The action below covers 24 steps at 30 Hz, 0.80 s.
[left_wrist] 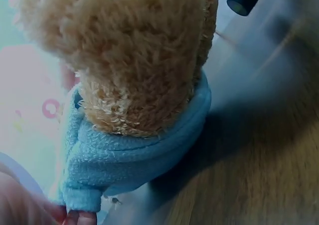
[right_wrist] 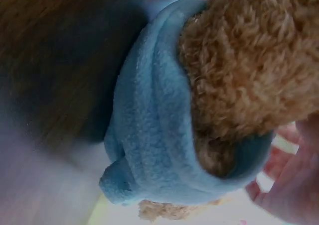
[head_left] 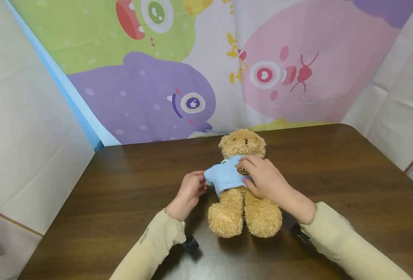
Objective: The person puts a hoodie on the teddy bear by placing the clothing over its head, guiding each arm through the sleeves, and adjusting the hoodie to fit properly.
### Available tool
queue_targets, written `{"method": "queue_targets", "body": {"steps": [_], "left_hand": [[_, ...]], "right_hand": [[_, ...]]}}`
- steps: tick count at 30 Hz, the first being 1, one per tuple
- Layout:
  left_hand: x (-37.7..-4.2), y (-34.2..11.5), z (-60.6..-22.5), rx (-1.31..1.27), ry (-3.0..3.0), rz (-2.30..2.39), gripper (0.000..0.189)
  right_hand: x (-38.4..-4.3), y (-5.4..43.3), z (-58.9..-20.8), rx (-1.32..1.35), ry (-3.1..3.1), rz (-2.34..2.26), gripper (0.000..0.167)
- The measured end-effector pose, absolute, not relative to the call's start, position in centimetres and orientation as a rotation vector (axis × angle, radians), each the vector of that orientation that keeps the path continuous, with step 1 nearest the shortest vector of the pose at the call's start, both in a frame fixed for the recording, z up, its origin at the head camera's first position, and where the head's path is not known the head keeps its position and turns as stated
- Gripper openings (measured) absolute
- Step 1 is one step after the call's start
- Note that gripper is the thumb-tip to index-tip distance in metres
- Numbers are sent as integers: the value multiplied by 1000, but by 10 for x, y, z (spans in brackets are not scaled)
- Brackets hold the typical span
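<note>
A curly tan teddy bear (head_left: 227,217) lies on its back on the table, its head toward the backdrop. It wears a light blue sweater (head_left: 223,179) with a round brown face patch and a white cord at the neck. At the sweater's sleeve (left_wrist: 82,197), on the left side, my left hand (head_left: 189,192) pinches the cuff between thumb and fingers. My right hand (head_left: 269,181) rests on the bear's chest, fingers spread loosely over the patch and partly hiding it. The other sleeve (right_wrist: 117,180) shows in the right wrist view, with no hand on it.
The dark wood table (head_left: 129,186) runs back to a cartoon-printed cloth backdrop (head_left: 150,89). White cloth panels (head_left: 28,116) stand on both sides. A black wrist-camera mount (head_left: 191,244) sits by my left cuff, another (head_left: 300,233) by my right.
</note>
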State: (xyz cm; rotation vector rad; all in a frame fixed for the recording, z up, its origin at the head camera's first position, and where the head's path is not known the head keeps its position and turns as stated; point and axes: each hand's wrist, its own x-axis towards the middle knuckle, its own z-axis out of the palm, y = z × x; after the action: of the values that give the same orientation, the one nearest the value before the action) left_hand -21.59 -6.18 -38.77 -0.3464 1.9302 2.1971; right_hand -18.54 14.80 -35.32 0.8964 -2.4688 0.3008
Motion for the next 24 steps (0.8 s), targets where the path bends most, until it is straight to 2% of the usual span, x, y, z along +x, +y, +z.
{"method": "queue_targets", "body": {"steps": [3,6,11,24], "left_hand": [[-215,-64,-386,-290,2050,2093,24],[-214,-66,-386,-246,2073,2039,24],[-213,-70,-385,-203,2081,1944,20],[-206,-76,-373,182,2305,1542,20]], "right_hand": [[-190,145,-355,1122,-2348,258,30],[-193,143,-359,1189,-2294,274,23],[-193,136,-362,1171,-2312,337,9],[-183,127,-366,1093,-2422,311,18]]}}
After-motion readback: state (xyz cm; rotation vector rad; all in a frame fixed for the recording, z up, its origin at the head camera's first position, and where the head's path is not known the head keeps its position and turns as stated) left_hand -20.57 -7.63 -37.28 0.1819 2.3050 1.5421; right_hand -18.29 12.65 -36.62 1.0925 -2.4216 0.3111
